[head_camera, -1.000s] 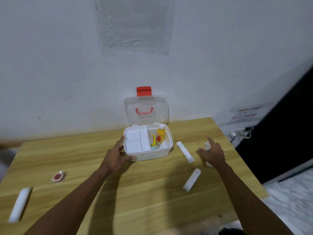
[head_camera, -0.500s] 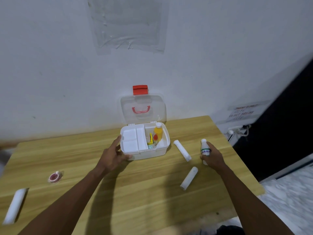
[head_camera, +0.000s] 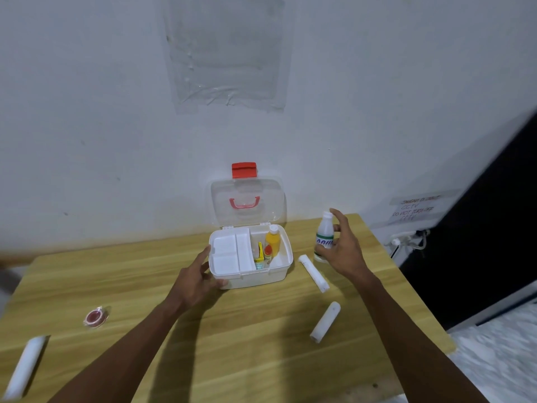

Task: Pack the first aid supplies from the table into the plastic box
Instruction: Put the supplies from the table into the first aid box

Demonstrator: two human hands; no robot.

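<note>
A white plastic box (head_camera: 258, 280) stands open at the table's far middle, its clear lid (head_camera: 247, 202) with a red latch upright against the wall. Inside sit an orange bottle (head_camera: 272, 241), small tubes and a white tray insert. My left hand (head_camera: 197, 282) grips the box's near-left corner. My right hand (head_camera: 341, 247) holds a white bottle (head_camera: 325, 235) upright, lifted to the right of the box. Two white bandage rolls lie right of the box, one (head_camera: 314, 273) nearer the box and another (head_camera: 325, 321) closer to me. A third roll (head_camera: 24, 365) lies at the near left, and a red tape roll (head_camera: 94, 316) lies left.
The wooden table (head_camera: 232, 344) ends at a right edge near my right forearm. A grey wall rises straight behind the box. A socket with cables (head_camera: 406, 242) and a taped paper notice (head_camera: 415, 209) are on the wall to the right.
My right hand closed on the white bottle at the table's right side and has lifted it up and toward the box. My left hand stays on the box.
</note>
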